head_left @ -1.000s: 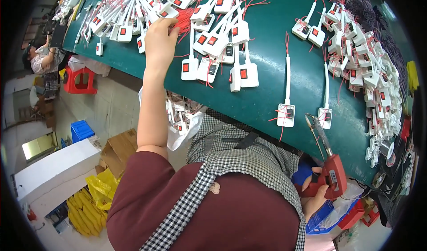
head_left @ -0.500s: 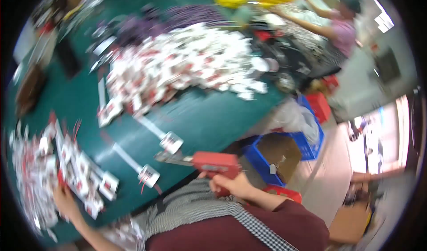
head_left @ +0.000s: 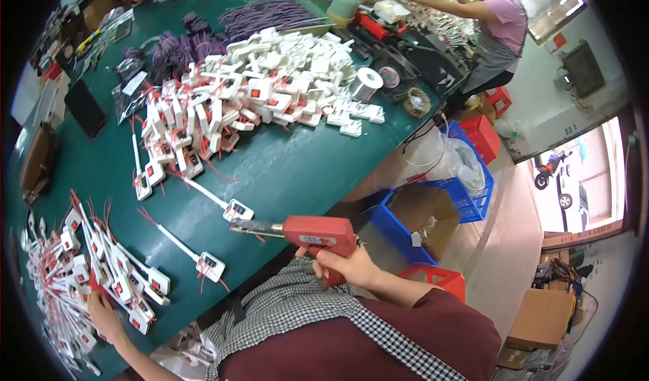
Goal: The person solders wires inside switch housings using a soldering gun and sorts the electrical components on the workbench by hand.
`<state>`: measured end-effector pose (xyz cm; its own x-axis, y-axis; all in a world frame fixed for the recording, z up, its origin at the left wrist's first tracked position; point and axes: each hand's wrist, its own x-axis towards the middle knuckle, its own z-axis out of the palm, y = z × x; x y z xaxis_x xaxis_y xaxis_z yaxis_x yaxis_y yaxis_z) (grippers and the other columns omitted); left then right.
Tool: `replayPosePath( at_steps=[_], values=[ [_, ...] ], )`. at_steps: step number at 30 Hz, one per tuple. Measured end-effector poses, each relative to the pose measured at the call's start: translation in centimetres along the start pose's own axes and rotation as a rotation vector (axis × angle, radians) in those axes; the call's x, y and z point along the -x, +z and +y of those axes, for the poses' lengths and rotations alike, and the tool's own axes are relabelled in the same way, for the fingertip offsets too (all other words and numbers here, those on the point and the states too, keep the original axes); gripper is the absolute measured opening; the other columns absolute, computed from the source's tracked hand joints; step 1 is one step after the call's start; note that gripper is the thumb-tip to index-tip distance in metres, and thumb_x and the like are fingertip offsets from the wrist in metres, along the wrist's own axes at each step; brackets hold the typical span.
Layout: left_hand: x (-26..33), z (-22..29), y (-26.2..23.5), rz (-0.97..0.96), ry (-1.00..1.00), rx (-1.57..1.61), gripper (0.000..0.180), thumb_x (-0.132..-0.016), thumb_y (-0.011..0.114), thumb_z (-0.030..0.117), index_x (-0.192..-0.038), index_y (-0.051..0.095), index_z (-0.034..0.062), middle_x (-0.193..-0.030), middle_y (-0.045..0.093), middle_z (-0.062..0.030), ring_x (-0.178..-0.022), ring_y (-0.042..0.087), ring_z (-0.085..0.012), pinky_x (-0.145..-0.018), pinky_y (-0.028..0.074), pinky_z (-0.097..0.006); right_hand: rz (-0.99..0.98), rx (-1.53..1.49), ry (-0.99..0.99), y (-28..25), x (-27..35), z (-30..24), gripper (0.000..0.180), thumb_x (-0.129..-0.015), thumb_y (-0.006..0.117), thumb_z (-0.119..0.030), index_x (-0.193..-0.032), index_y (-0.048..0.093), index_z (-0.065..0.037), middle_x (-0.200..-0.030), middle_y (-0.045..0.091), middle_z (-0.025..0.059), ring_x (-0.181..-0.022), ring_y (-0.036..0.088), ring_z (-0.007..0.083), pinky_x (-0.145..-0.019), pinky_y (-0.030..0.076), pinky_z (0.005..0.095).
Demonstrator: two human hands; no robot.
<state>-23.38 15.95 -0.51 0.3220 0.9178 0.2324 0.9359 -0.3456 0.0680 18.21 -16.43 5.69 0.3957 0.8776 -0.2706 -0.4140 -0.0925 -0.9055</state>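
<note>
We see the right hand [head_left: 346, 267] clamped around the grip of a red soldering gun [head_left: 312, 233], its metal tip pointing away from the hand toward a white switch box [head_left: 238, 211] lying just past it on the green table [head_left: 297, 165]. The left hand [head_left: 105, 313] lies well apart, fingers curled onto a pile of white parts with red wires [head_left: 81, 273]. Between the hands rests another switch box [head_left: 210, 267]. Beyond the gun lies a bigger white heap [head_left: 250, 97].
</note>
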Motion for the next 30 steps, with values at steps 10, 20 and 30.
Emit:
replayPosePath(
  at_steps=[10, 20, 30],
  values=[
    [0.8, 0.4, -0.9, 0.006, -0.061, -0.013, 0.011, -0.086, 0.046, 0.008, -0.089, 0.05, -0.0019, -0.088, 0.055, -0.0159, -0.081, 0.052, -0.0346, -0.071, 0.041, -0.039, -0.011, -0.064, -0.032, -0.7, 0.1, 0.4, 0.03, -0.086, 0.055, -0.011, -0.115, 0.05, -0.002, -0.1, 0.061, 0.0091, -0.061, 0.053, 0.0081, -0.054, 0.045, 0.0216],
    [1.2, -1.5, -3.7, 0.014, -0.284, 0.307, 0.016, -0.085, 0.053, 0.008, -0.096, 0.059, -0.0024, -0.089, 0.061, -0.0091, -0.077, 0.056, -0.0168, -0.072, 0.043, -0.028, -0.001, 0.048, -0.037, -1.3, -0.6, 0.0, 0.046, -0.086, 0.055, -0.025, -0.122, 0.039, -0.001, -0.102, 0.055, 0.0169, -0.061, 0.054, 0.0137, -0.053, 0.045, 0.0249],
    [2.4, 28.8, -2.9, -0.07, 0.392, 0.863, 0.013, -0.066, 0.063, 0.003, -0.074, 0.053, 0.0054, -0.087, 0.059, -0.009, -0.089, 0.054, -0.0273, -0.08, 0.04, -0.036, 0.079, 0.081, -0.119, -1.5, 0.0, -0.5, 0.054, -0.083, 0.059, -0.031, -0.12, 0.041, 0.002, -0.101, 0.056, 0.0198, -0.059, 0.054, 0.016, -0.05, 0.044, 0.0244]
  ],
)
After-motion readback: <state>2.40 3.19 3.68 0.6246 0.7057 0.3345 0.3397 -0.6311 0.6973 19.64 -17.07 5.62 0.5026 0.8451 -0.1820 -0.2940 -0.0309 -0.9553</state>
